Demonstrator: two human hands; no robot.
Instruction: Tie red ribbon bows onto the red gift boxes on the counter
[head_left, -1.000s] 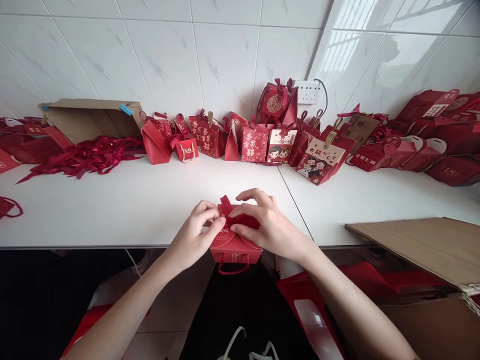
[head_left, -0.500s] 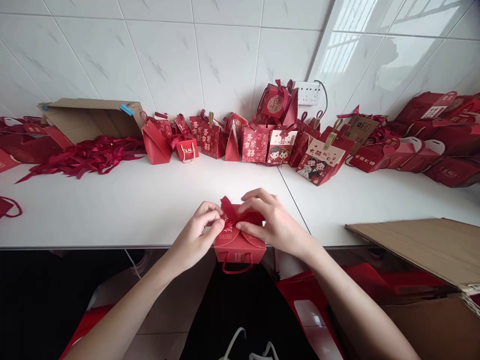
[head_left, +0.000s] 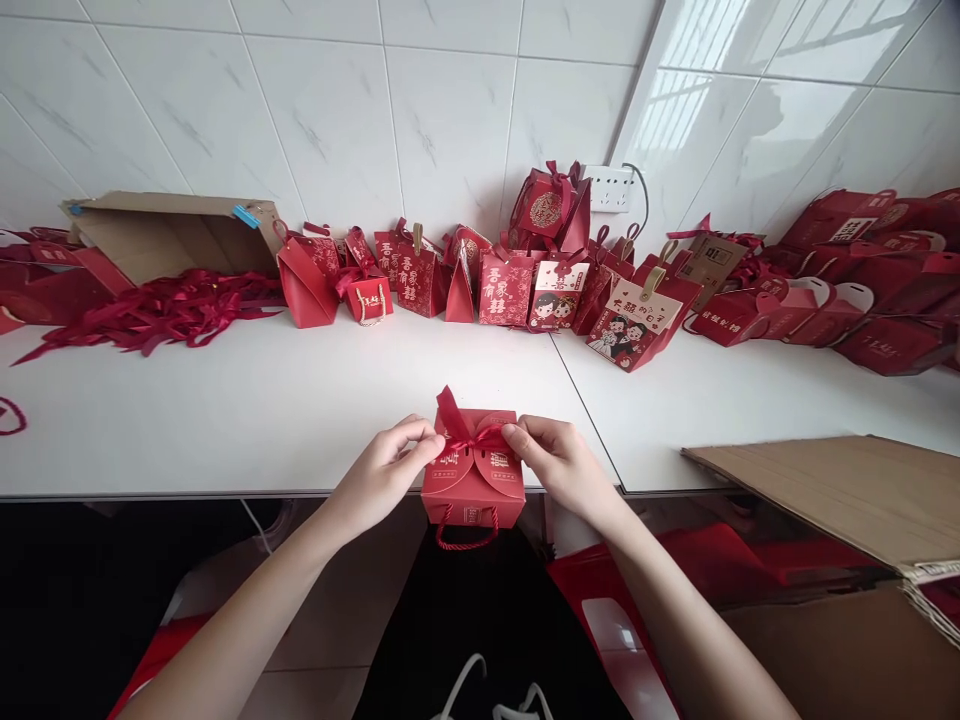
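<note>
Tabletop (head_left: 225,400): middle strip left open; rear edge blocked by gift boxes (head_left: 507,287), front by ribboned box (head_left: 474,487), cardboard flap (head_left: 832,485).

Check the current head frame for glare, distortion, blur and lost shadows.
Head view: window-like reflections glare off the wall tiles, upper right; head view: tile lines splay toward the sides, like wide-angle stretch; head view: left hand, right hand and red box look fairly sharp; head view: lower left, under the white table, goes nearly black.
</note>
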